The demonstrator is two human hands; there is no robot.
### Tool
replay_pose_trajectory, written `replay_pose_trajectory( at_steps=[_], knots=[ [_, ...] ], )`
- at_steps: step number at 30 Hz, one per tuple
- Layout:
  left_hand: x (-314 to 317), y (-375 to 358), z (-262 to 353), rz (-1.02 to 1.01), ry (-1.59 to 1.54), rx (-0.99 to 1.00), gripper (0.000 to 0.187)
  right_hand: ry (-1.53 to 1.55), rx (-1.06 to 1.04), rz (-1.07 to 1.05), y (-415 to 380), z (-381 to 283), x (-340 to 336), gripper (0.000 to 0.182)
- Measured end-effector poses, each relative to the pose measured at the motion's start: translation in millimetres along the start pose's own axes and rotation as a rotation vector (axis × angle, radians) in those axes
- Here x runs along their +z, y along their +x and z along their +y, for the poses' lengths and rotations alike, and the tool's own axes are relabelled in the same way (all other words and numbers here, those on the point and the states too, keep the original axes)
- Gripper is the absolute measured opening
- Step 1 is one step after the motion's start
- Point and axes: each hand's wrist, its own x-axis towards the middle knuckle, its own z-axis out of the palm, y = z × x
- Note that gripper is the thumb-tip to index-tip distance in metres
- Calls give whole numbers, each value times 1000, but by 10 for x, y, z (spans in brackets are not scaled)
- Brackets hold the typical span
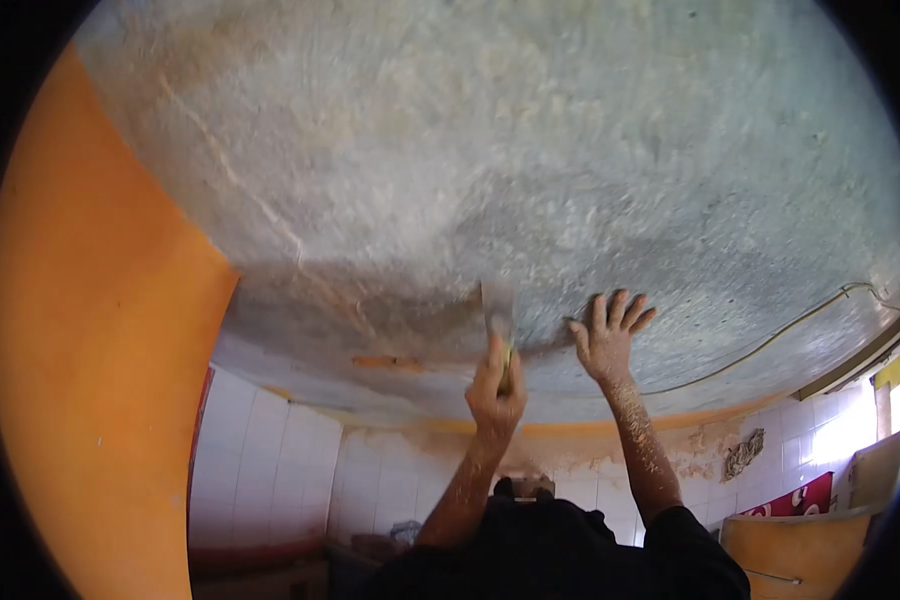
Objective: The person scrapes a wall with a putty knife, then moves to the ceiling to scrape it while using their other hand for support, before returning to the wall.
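Note:
My left hand (496,395) is closed around the handle of a scraper (499,308). The scraper's flat blade points up and lies against the rough grey ceiling (390,170). To its right, my right hand (611,342) is open, fingers spread and palm against the ceiling. Pale dust and flakes coat my right forearm. A darker, rougher patch of ceiling surrounds the blade and the spread fingers.
An orange wall (100,320) rises on the left. A cable (770,332) runs along the ceiling at right. White tiled walls (260,430) stand below, with a bright window (850,425) at right. An orange panel (795,545) is at lower right.

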Motion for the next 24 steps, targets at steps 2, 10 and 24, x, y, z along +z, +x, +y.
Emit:
replay_pose_trajectory(
  at_steps=[2, 10, 24],
  knots=[
    [-78, 343, 102, 51, -20, 1, 45, -3, 20, -18, 49, -11, -11, 63],
    [-160, -1112, -838, -6, 174, -282, 45, 53, 7, -98, -132, 23, 58, 69],
    [-585, -584, -1040, -28, -21, -341, 51, 39, 60, -125, -61, -97, 22, 76]
  ],
)
